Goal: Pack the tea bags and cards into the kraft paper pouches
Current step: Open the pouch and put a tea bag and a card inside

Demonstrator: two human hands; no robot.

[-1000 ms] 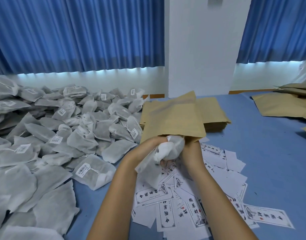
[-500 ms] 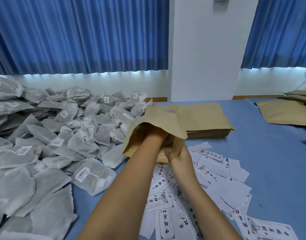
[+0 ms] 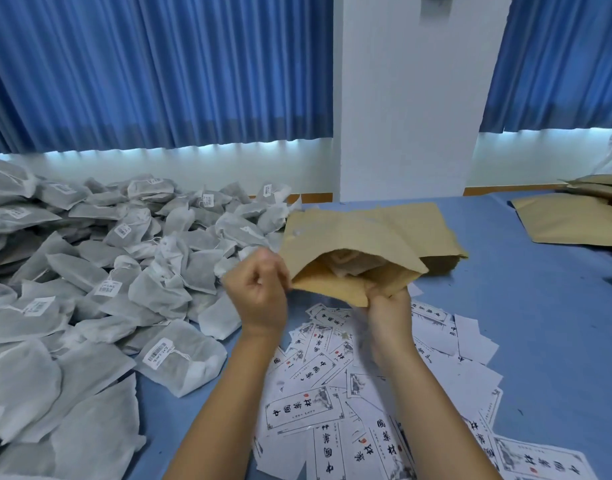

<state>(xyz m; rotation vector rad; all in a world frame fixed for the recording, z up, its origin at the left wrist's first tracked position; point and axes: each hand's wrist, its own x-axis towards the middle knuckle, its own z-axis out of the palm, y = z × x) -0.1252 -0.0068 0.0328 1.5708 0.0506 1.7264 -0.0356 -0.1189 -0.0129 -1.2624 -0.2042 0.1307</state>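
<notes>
Two hands: up at the mouth of one pouch (image 3: 346, 233), above the cards (image 3: 304, 410)
Left hand (image 3: 259, 296): fingers curled, against the pouch's left edge; pinching it or not, cannot tell
Right hand (image 3: 389, 308): gripping the lower lip
Tea bag (image 3: 349, 266): in, showing inside the gaping mouth
Heap (image 3: 90, 271): loose tea bags, left on the table (image 3: 505, 306)
Stack (image 3: 432, 230): flat pouches, just behind

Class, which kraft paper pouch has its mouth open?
The pouch gripped by the right hand: its mouth gapes, a tea bag inside. The stack behind it and the pouches far right lie flat.
</notes>
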